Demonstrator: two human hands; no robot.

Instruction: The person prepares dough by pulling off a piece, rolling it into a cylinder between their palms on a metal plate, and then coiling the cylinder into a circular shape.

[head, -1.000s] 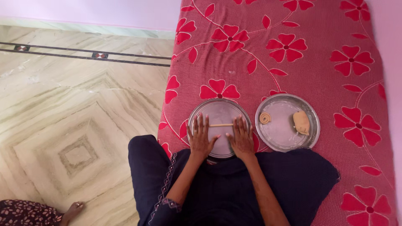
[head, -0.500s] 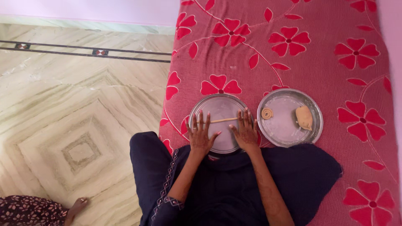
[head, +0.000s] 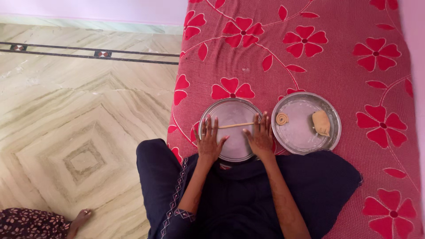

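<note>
A thin, pale dough rope (head: 235,125) lies on the near steel plate (head: 230,108), its long axis running 9 to 3 o'clock across the plate's middle. Both hands rest flat on it, palms down, fingers spread and pointing to 12 o'clock, gripping nothing. The left hand (head: 210,141) covers the rope's 9 o'clock end under the fingertips; the right hand (head: 260,136) covers the 3 o'clock end. The bare span of rope shows between them, so each hand stands about equally near.

The plate is round, shallow, dull metal with a raised rim. At 3 o'clock, just beside it, sits a second steel plate (head: 305,146) holding a small coiled dough spiral (head: 281,118) and a soft tan dough lump (head: 321,122), apart from one another. Both plates rest on a red woven bedspread with flower print (head: 336,66). At 9 o'clock lies a veined marble floor (head: 79,115); another person's bare foot (head: 79,218) shows at the lower left.
</note>
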